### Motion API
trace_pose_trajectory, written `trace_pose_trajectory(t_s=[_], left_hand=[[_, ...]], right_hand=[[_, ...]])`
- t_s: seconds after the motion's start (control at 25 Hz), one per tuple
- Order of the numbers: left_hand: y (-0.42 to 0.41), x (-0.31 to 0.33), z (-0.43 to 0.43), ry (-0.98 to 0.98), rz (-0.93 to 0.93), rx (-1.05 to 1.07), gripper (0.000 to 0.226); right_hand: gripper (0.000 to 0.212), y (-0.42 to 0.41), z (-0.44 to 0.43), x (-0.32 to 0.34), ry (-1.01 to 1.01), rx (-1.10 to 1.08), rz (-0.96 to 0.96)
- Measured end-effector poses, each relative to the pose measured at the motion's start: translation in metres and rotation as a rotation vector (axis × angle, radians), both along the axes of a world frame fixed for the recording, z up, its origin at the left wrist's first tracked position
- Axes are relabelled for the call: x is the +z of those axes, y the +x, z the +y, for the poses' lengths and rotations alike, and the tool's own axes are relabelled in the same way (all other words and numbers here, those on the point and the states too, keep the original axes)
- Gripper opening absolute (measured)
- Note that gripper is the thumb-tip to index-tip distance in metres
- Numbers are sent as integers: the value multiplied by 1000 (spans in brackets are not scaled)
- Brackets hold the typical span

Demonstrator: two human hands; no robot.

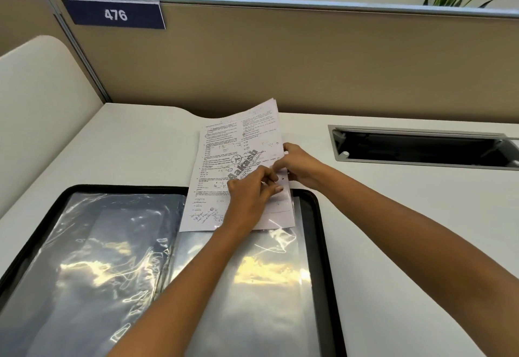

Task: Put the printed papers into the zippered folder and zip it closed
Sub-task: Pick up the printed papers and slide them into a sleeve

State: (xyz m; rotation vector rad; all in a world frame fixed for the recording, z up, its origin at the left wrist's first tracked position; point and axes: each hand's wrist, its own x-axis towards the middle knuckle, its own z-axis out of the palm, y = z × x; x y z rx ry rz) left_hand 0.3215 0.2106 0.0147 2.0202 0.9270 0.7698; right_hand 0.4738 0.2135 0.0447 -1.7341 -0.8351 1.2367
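Hands meeting over stack of white printed papers point(224, 165), lying across far edge of open black zippered folder point(317, 216) on pale grey bench point(407, 244). Left hand point(250, 191) resting on sheets, fingers pinching their right edge. Right hand point(302, 165) gripping same edge from other side, fingers curled. Lower end of papers sitting inside folder's clear plastic sleeve point(266, 272), upper end sticking out onto bench. Folder's left half showing crinkled glossy plastic. Blue sign "476" point(115, 15) hanging on tan partition.
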Motion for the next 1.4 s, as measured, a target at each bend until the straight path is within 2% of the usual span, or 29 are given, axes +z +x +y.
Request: trace_pose_trajectory(t_s=[0.08,0.16,0.24,0.32,0.56,0.76,1.12,1.28,1.4], left_hand=[[-6,-4,9,14,120,-31,6],[-15,-7,19,90,253,-40,20],[-27,-9,30,126,314,-41,27],[-38,-11,40,132,337,-57,22],[-47,-8,43,118,316,-102,14],[-47,-9,39,96,274,-70,13],[-46,-9,38,141,247,-60,13],[-45,-11,38,140,249,-59,13],[-45,-13,38,138,255,-54,12]], right_hand=[[60,4,-3,-2,-1,35,19],[62,6,-3,-6,-14,65,50],[56,6,0,-10,-3,75,103],[43,6,7,-12,21,58,142],[28,10,40,-13,56,-124,4],[26,12,30,-19,67,-126,-119],[15,15,4,-27,99,-49,-52],[33,16,19,-24,86,-157,-73],[35,13,27,-22,78,-231,-57]])
